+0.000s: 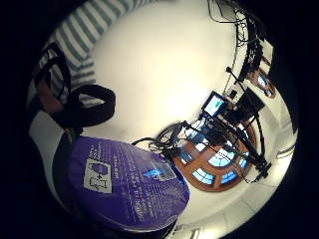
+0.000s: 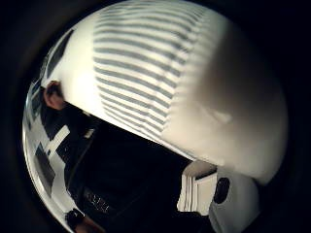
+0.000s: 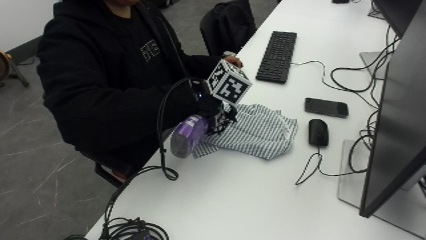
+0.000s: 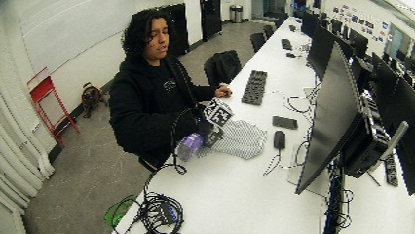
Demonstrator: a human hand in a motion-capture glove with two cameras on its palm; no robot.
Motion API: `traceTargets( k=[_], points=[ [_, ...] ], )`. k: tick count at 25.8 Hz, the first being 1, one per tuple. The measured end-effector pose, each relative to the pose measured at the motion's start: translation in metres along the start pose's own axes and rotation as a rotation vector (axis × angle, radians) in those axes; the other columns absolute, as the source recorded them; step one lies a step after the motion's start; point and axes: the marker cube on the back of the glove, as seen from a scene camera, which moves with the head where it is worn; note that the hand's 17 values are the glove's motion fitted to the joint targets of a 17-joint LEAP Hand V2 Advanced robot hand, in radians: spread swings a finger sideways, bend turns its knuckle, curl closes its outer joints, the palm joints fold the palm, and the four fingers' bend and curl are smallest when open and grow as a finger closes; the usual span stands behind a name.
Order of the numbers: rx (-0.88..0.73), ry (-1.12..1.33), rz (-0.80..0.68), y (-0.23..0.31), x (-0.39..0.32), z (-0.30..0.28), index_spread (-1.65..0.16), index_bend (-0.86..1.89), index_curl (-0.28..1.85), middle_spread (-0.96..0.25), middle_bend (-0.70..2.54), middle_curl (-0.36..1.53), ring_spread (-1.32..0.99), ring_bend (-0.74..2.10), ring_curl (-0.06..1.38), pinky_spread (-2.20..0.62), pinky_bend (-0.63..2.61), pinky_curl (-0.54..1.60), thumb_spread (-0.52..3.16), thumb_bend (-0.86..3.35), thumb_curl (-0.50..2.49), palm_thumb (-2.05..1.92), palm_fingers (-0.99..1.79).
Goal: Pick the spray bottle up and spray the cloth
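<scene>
striped cloth [image 2: 141,73] fills the far part of the view, lying on the white worktop [image 2: 233,111]. nearer than the cloth, a person in a dark garment [image 2: 131,179] sits. beside the garment, a white ribbed part of the spray bottle [image 2: 197,191] shows.

1. A long white table [image 4: 233,195] is running down the room, carrying a row of monitors [image 4: 327,122].
2. Grey floor [image 4: 91,180] is showing beside it.
3. A red folding frame [image 4: 48,100] is leaning at the white wall [image 4: 65,29].
</scene>
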Motion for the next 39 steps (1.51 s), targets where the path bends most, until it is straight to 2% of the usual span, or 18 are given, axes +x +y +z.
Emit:
traceTargets(
  k=[5, 12, 17, 21, 24, 29, 34, 39],
  points=[
    [0.337, -0.208, -0.098, 0.011, -0.009, -0.081, -0.30, 0.20, 0.55, -0.17, 0.56, 0.55, -0.20, 0.62, 0.47, -0.18, 0.41, 0.42, 0.19, -0.03, 0.72, 1.08, 1.27],
    [0.749, -0.633, -0.359, 0.013, -0.046, -0.163, -0.30, 0.19, 0.56, -0.17, 0.56, 0.55, -0.20, 0.62, 0.48, -0.18, 0.41, 0.42, 0.18, -0.03, 0.74, 1.08, 1.27],
    [1.038, -0.924, -0.525, -0.010, -0.083, -0.190, -0.30, 0.19, 0.57, -0.17, 0.56, 0.55, -0.20, 0.61, 0.48, -0.18, 0.41, 0.42, 0.18, -0.03, 0.74, 1.07, 1.28],
    [1.234, -1.041, -0.548, -0.058, -0.094, -0.208, -0.30, 0.19, 0.58, -0.17, 0.56, 0.55, -0.20, 0.61, 0.48, -0.18, 0.42, 0.42, 0.18, -0.03, 0.75, 1.07, 1.28],
    [1.225, -1.147, -0.614, -0.085, -0.112, -0.206, -0.30, 0.19, 0.58, -0.17, 0.56, 0.55, -0.20, 0.61, 0.48, -0.18, 0.42, 0.42, 0.18, -0.03, 0.76, 1.07, 1.27],
    [1.073, -1.316, -0.755, -0.088, -0.166, -0.171, -0.30, 0.18, 0.58, -0.17, 0.56, 0.56, -0.19, 0.62, 0.48, -0.18, 0.43, 0.42, 0.19, -0.02, 0.76, 1.08, 1.27],
    [0.968, -1.354, -0.824, -0.100, -0.203, -0.157, -0.29, 0.18, 0.58, -0.16, 0.56, 0.56, -0.19, 0.63, 0.49, -0.17, 0.42, 0.42, 0.20, -0.02, 0.77, 1.08, 1.25],
    [0.939, -1.328, -0.842, -0.109, -0.220, -0.146, -0.29, 0.17, 0.58, -0.16, 0.55, 0.57, -0.18, 0.63, 0.49, -0.17, 0.42, 0.43, 0.21, -0.02, 0.78, 1.09, 1.24]
  ],
)
